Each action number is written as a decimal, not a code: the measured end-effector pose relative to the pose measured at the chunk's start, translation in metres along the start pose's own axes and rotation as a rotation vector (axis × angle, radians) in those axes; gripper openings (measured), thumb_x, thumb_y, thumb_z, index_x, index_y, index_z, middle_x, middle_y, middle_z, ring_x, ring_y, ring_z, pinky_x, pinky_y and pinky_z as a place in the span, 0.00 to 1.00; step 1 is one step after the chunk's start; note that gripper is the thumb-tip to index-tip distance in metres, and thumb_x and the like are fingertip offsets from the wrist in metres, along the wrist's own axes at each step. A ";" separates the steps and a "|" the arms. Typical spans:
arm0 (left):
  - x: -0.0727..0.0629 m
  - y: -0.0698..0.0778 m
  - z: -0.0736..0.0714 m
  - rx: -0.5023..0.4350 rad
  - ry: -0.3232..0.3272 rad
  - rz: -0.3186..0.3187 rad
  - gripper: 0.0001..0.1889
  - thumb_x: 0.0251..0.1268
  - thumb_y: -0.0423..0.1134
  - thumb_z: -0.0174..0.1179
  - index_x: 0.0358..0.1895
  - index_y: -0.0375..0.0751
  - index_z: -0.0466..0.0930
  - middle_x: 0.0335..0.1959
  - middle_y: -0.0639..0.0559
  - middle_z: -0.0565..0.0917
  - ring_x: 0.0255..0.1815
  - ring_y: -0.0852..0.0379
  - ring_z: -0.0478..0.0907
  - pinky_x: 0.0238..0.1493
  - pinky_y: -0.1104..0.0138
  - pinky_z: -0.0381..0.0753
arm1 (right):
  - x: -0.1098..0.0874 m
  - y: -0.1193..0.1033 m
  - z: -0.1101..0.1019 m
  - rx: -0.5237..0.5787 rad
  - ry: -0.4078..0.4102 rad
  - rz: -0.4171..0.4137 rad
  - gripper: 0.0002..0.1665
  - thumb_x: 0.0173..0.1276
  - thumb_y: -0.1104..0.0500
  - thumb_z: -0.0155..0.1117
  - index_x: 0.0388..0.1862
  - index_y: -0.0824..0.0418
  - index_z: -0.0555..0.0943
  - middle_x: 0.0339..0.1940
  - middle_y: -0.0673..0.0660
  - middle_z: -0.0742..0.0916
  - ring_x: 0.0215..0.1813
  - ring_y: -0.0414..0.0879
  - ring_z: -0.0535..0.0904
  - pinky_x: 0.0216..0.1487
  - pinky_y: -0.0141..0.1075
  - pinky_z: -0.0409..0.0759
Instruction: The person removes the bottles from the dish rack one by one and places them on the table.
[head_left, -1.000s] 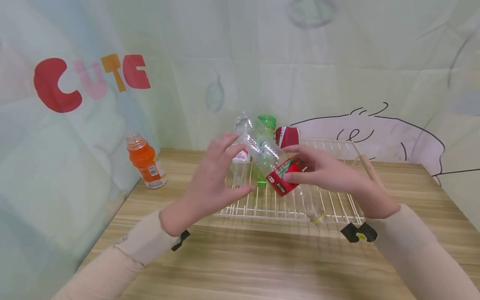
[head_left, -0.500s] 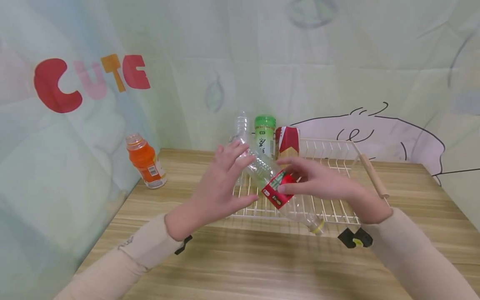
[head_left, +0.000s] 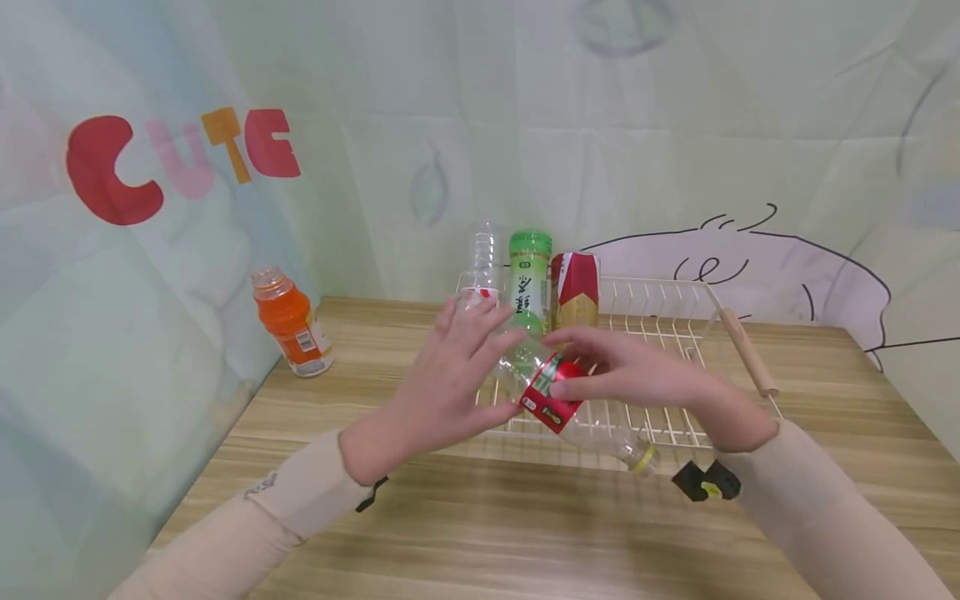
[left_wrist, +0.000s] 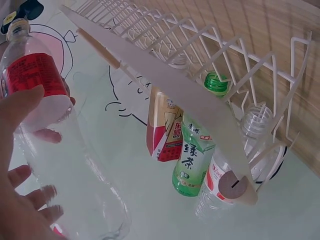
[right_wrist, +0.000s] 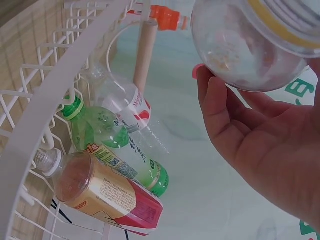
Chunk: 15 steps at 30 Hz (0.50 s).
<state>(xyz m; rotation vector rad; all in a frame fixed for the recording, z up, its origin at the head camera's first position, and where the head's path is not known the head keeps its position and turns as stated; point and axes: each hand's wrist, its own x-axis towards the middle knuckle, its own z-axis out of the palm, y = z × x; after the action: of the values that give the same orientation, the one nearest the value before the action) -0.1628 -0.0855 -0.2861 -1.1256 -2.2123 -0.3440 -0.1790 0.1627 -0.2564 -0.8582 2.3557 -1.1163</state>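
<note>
A clear plastic bottle with a red label (head_left: 553,392) lies slanted in the air over the near side of the white wire basket, its yellow-ringed neck low and to the right. My right hand (head_left: 622,367) grips it around the label. Beside its base end is my left hand (head_left: 457,375), fingers spread and loosely bent, thumb tip near the label's left edge; that hand hides part of the bottle's base in the head view. The left wrist view shows the bottle's long clear body (left_wrist: 85,180) close to my left fingertips.
The white wire basket (right_wrist: 20,150) has wooden handles (head_left: 748,350). In it, a clear bottle with a red-and-white label (head_left: 483,250), a green tea bottle (head_left: 530,279) and a red-and-gold labelled bottle (head_left: 576,287) stand neck down. An orange bottle (head_left: 291,321) stands left on the wooden table.
My right hand has lowered the red-label bottle and moved it slightly left, bringing its neck toward the basket's front. My left hand has shifted right, closer alongside the bottle.
</note>
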 end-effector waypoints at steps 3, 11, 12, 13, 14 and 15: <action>0.000 0.001 0.001 0.026 -0.013 0.014 0.38 0.44 0.50 0.76 0.61 0.42 0.71 0.65 0.42 0.70 0.70 0.44 0.62 0.74 0.44 0.43 | 0.000 -0.001 0.001 -0.002 -0.008 0.001 0.35 0.66 0.51 0.65 0.69 0.58 0.66 0.53 0.58 0.81 0.48 0.50 0.80 0.45 0.39 0.83; -0.002 0.002 0.005 0.111 -0.041 0.055 0.38 0.44 0.52 0.75 0.61 0.44 0.72 0.63 0.44 0.74 0.67 0.46 0.67 0.74 0.43 0.38 | 0.000 -0.001 0.003 -0.005 -0.026 -0.016 0.35 0.66 0.51 0.65 0.69 0.60 0.65 0.52 0.58 0.82 0.48 0.49 0.80 0.46 0.40 0.82; -0.003 0.002 0.005 0.117 -0.044 0.055 0.38 0.44 0.53 0.75 0.61 0.44 0.72 0.63 0.45 0.74 0.67 0.46 0.67 0.74 0.42 0.38 | 0.000 -0.001 0.003 -0.005 -0.029 -0.021 0.35 0.67 0.51 0.64 0.69 0.61 0.66 0.52 0.58 0.82 0.48 0.49 0.80 0.46 0.40 0.82; -0.003 0.003 0.005 0.121 -0.046 0.055 0.38 0.44 0.53 0.75 0.61 0.44 0.72 0.63 0.45 0.75 0.67 0.47 0.67 0.74 0.42 0.39 | 0.001 0.000 0.003 -0.007 -0.032 -0.026 0.35 0.67 0.52 0.64 0.69 0.61 0.66 0.52 0.58 0.82 0.48 0.49 0.80 0.46 0.39 0.82; -0.003 0.003 0.006 0.123 -0.049 0.054 0.38 0.44 0.53 0.75 0.61 0.45 0.72 0.62 0.45 0.75 0.66 0.48 0.67 0.74 0.42 0.39 | 0.001 0.000 0.003 -0.005 -0.036 -0.025 0.35 0.67 0.52 0.64 0.68 0.61 0.66 0.52 0.58 0.82 0.48 0.49 0.79 0.46 0.39 0.82; -0.003 0.003 0.006 0.121 -0.051 0.053 0.38 0.45 0.53 0.75 0.61 0.45 0.72 0.62 0.46 0.75 0.66 0.48 0.68 0.74 0.42 0.40 | 0.001 0.001 0.003 -0.005 -0.039 -0.027 0.35 0.67 0.52 0.64 0.68 0.62 0.66 0.52 0.58 0.82 0.48 0.49 0.79 0.46 0.39 0.82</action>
<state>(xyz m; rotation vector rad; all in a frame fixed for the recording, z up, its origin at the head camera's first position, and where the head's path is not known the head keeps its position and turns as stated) -0.1613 -0.0825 -0.2922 -1.1356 -2.2111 -0.1582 -0.1780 0.1610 -0.2589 -0.9079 2.3229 -1.0950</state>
